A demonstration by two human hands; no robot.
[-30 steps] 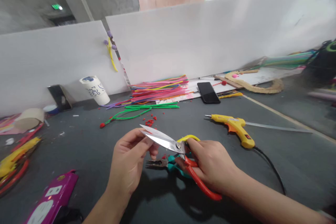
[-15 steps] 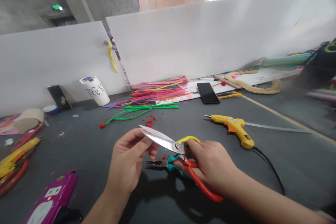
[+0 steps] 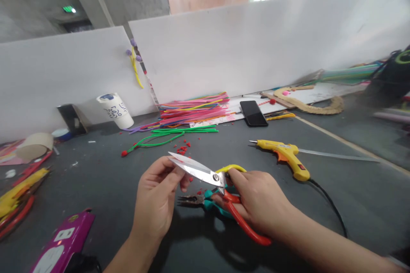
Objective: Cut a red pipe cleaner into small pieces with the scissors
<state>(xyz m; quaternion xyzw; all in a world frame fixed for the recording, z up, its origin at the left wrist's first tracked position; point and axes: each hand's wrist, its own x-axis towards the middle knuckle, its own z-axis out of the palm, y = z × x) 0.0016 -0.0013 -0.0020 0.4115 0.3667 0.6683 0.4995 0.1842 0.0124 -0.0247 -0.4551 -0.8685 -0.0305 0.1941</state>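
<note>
My right hand [image 3: 256,202] grips the yellow and orange handles of a pair of scissors [image 3: 200,171], whose steel blades point left and are closed. My left hand [image 3: 156,198] has its fingers pinched at the blade tip, holding something small that I cannot make out. Below the scissors lie teal-handled pliers [image 3: 198,199] on the dark table. Small red bits [image 3: 183,149] are scattered just beyond the hands.
A yellow glue gun [image 3: 286,156] with a black cord lies to the right. Green pipe cleaners [image 3: 166,136], a colourful bundle [image 3: 195,108], a phone [image 3: 254,113] and a paper cup [image 3: 115,110] sit further back. A purple power strip [image 3: 62,241] is at the near left.
The scissors and both hands have shifted very slightly; otherwise nothing has visibly changed.
</note>
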